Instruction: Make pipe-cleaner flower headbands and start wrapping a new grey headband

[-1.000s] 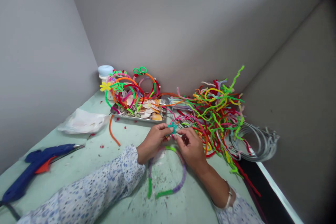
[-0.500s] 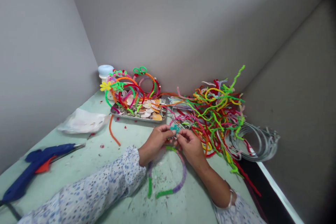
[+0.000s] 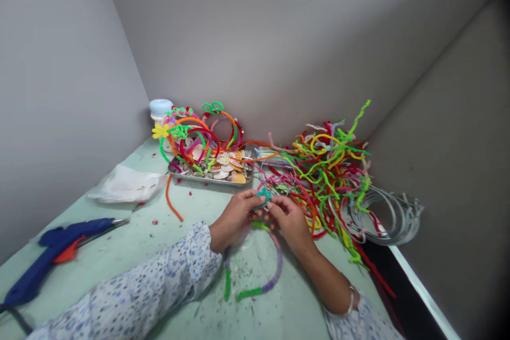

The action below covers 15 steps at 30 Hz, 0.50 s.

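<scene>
Between my two hands is a small teal fuzzy flower shape [image 3: 263, 197]. My left hand [image 3: 237, 215] pinches its left side with thumb and forefinger. My right hand [image 3: 290, 221] grips the right edge of the same piece, fingertips close to those of the left. Just below, a headband wrapped in green and purple fuzzy stem [image 3: 278, 265] lies on the table, its left side partly covered by my left hand and wrist.
A metal tray [image 3: 207, 178] holds shell-like pieces, with colourful headbands [image 3: 191, 133] piled over it. To the right lie tangled fuzzy stems [image 3: 326, 170] and grey hoops [image 3: 394, 223]. A blue glue gun [image 3: 59, 249] and a plastic bag [image 3: 125, 185] sit left on the table [image 3: 159, 239].
The teal piece has turned slightly and shifted a little left between my fingers, and more of its flower shape shows. My hands have barely moved.
</scene>
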Motion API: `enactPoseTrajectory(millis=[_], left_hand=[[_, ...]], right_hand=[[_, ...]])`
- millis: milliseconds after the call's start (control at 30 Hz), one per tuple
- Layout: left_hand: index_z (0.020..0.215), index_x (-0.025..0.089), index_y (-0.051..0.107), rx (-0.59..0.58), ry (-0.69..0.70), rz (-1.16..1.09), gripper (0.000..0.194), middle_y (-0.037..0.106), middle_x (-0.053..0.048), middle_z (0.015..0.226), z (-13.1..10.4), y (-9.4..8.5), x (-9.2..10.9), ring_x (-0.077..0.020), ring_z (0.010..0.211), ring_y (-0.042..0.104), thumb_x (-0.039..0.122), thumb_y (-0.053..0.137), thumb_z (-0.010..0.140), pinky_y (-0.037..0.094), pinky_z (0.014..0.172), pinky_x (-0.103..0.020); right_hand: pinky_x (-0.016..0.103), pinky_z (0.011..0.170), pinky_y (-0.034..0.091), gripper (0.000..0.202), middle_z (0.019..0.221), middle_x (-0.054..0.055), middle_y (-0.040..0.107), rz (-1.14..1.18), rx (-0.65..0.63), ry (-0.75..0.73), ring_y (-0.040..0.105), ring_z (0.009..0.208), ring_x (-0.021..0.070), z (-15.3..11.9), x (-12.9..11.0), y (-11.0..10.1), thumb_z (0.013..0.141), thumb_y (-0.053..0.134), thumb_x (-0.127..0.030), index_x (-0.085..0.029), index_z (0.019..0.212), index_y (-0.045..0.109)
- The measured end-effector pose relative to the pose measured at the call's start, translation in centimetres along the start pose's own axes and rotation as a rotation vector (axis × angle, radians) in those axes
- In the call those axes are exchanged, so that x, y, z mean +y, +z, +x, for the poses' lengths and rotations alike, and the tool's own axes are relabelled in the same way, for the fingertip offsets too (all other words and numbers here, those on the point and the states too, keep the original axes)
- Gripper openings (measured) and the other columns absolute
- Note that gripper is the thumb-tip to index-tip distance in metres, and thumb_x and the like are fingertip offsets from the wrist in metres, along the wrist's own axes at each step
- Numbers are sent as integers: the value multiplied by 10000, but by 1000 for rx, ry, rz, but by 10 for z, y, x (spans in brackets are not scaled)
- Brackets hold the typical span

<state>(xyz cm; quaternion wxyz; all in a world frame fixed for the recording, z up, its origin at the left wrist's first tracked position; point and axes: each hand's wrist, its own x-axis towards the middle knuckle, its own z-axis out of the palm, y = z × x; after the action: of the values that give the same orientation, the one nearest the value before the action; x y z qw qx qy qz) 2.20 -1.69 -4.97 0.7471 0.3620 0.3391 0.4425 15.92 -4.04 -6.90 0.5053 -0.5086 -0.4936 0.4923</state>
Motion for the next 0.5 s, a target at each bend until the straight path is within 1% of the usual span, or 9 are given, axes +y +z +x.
enactPoseTrajectory(millis=[100,233,300,400,500], left_hand=[[716,135,547,-14,-4,11,147,531,17,602,0,-2,-1,-66,495,501,206,675,698,357,489,-183],[724,136,554,-15,-5,30,139,537,15,606,2,-5,-4,-68,496,502,205,671,700,353,484,-186],[741,141,564,-12,3,29,139,557,11,622,2,-6,-5,-74,514,520,203,678,691,365,501,-192],[765,145,580,-27,20,25,145,590,-2,642,2,-5,-5,-89,551,549,208,683,685,392,541,-203],[767,141,580,-37,10,45,147,616,-26,660,2,-6,-5,-103,584,572,216,680,690,406,563,-208]], right_hand=[[218,372,389,221,578,-15,611,65,-81,65,470,396,98,0,0,-3,789,583,-403,-182,799,598],[202,375,372,230,552,-23,609,186,-62,85,455,392,89,2,1,-4,754,627,-385,-176,849,617],[191,389,366,236,562,-13,618,253,-38,108,476,414,87,3,0,-4,733,652,-355,-163,867,623],[179,412,367,252,629,8,639,346,-2,132,554,512,107,4,-2,-2,695,683,-319,-152,877,629],[185,424,379,265,643,11,634,343,14,124,582,563,125,5,-3,-2,675,698,-302,-148,880,630]])
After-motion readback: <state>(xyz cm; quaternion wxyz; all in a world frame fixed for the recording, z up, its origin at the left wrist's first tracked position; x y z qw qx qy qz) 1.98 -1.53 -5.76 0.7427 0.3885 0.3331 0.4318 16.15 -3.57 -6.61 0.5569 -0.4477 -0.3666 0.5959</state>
